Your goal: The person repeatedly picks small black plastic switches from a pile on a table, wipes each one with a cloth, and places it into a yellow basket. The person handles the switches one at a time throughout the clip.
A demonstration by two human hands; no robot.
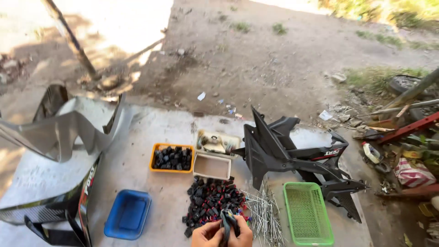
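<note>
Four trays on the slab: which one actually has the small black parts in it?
The orange basket, left of the white tray. It holds black pieces; the blue tray and green basket look empty.

**Two bare hands at the bottom edge**

We can see only a little of our own body. Our left hand (206,234) and right hand (242,234) peek in at the bottom middle of the frame. Both are bare, with no gloves, rings or sleeves showing. The frame cuts off our wrists.
</note>
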